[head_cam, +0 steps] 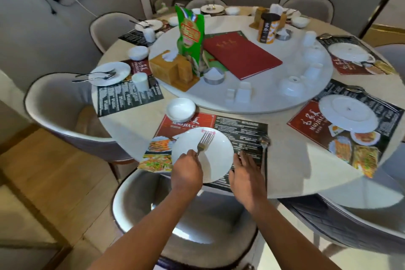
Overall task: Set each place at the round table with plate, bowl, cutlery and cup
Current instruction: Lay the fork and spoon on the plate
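While the left hand point(186, 167) pinches the fork point(205, 141) over the plate point(202, 154), the right hand point(245, 173) rests open, holding nothing, beside the spoon point(264, 149). Cutlery placement is in hand; next, probably lay the spoon on the plate, then fetch a cup.

Left hand point(187, 167) hides the fork point(205, 141) handle's end.

Well beyond my hands I see a red menu book point(242, 55) lying flat on the white turntable point(263, 103). Left of it stand a green packet point(189, 35) and a wooden tissue box point(173, 68). 1 grey chair point(186, 221) sits below my forearms.
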The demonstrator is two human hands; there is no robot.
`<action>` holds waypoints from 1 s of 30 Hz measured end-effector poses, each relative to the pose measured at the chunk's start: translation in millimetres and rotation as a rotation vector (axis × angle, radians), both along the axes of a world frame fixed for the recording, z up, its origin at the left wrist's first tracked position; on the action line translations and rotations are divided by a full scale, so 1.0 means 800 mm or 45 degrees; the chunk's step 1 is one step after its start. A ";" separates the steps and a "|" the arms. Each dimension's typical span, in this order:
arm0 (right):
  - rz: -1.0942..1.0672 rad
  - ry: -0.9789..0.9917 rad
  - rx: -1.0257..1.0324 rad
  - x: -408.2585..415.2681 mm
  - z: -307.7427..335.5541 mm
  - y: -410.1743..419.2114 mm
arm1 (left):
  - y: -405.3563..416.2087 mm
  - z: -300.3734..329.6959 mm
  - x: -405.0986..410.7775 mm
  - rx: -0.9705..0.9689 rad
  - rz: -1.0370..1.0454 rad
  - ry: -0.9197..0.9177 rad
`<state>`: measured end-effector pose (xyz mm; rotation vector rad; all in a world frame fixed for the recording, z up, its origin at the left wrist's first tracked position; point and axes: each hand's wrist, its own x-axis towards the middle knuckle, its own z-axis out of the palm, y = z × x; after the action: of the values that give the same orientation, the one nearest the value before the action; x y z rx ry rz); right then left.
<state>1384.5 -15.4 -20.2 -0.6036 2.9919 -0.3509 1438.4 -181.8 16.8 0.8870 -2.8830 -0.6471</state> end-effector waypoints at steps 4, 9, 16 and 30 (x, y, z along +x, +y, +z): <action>-0.083 -0.035 0.022 0.010 -0.005 -0.011 | -0.029 -0.014 0.031 -0.089 -0.017 0.035; -0.093 -0.056 0.104 0.016 -0.007 -0.015 | -0.040 -0.018 0.042 -0.187 -0.072 -0.040; -0.096 -0.055 0.135 0.018 -0.009 -0.016 | -0.034 -0.022 0.042 -0.191 -0.194 -0.099; -0.024 -0.221 0.158 0.011 -0.001 -0.008 | -0.021 -0.020 0.041 -0.372 -0.360 -0.257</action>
<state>1393.2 -22.0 -20.9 -0.5058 2.8289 -0.2049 1470.9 -198.9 0.9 0.5405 -3.2004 -0.1442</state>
